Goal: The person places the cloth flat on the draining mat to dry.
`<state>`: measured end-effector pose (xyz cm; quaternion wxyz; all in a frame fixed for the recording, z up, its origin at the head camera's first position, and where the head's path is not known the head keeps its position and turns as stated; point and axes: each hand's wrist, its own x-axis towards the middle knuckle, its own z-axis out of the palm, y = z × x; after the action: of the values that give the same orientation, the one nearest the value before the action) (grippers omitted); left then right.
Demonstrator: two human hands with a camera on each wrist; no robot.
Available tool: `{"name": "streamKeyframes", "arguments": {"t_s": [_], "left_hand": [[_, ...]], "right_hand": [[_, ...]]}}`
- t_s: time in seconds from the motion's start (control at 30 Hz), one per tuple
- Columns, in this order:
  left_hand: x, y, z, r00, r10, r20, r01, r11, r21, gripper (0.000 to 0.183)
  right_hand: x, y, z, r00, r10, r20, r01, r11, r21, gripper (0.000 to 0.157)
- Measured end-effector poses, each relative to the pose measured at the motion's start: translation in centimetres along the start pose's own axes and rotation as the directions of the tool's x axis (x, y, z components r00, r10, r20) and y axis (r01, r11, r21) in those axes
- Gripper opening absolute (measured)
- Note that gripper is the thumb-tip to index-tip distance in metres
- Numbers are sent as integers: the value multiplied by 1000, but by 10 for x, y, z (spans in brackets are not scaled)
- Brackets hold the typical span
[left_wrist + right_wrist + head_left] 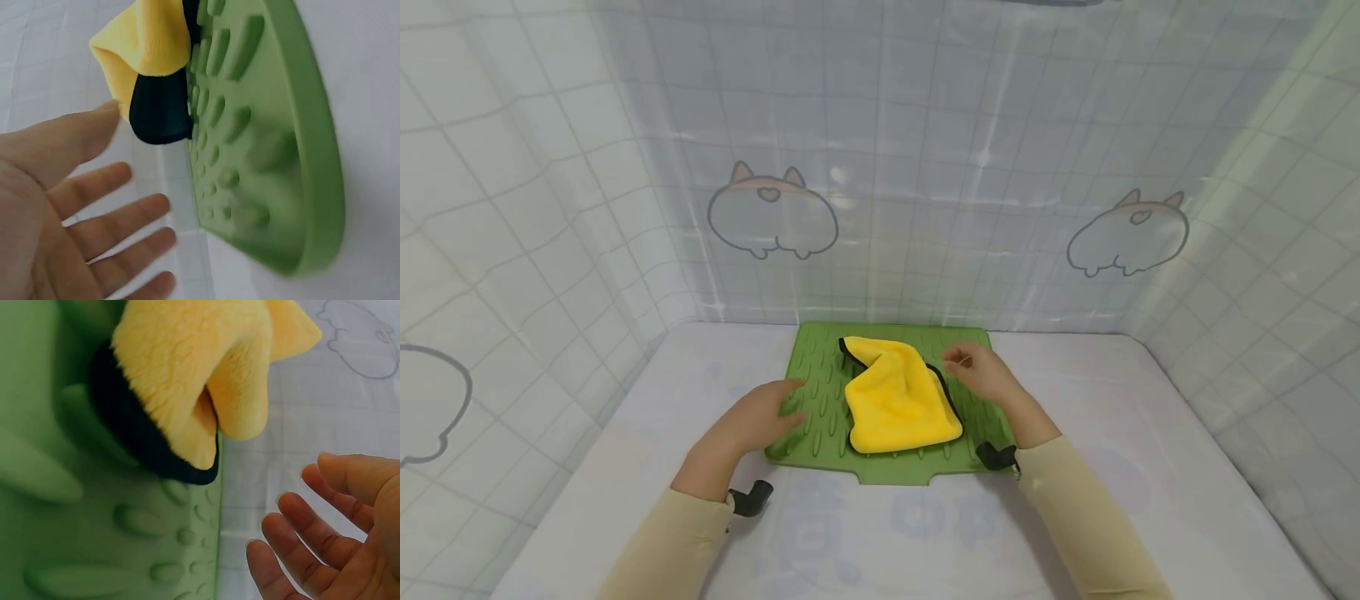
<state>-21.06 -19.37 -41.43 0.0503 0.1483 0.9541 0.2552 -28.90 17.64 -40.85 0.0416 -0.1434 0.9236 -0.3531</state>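
A crumpled yellow cloth [901, 402] with a black edge lies on a green ridged mat [820, 442]. Its fuzzy pile and dark border show up close in the right wrist view. To the left of the cloth my left hand [763, 417] hovers by the mat's left edge, fingers spread and holding nothing. On the other side my right hand [985, 375] is above the mat near the cloth's upper right edge. Its fingers [306, 544] are loosely bent and apart from the cloth in the right wrist view.
The mat has a raised rim and a tab [893, 477] at its front. It lies on a pale table [820, 542] against a tiled-pattern back wall [925, 167]; similar walls stand left and right. Black wrist-camera mounts [752, 498] stick out at both cuffs.
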Motion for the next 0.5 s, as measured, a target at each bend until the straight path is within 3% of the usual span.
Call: {"name": "streamKeyframes", "arguments": {"t_s": [0.2,0.3,0.5], "left_hand": [[13,11,6,999,10,-43,-13,998,-67,63],[16,17,10,999,8,-40,-12,995,-96,67],[25,28,22,1000,25,-18,-28,987,-159,58]], "right_hand": [[4,9,3,1000,-2,17,2,1000,16,27],[8,13,6,999,2,40,-3,1000,28,27],[13,20,12,996,19,82,-20,1000,12,30]]}}
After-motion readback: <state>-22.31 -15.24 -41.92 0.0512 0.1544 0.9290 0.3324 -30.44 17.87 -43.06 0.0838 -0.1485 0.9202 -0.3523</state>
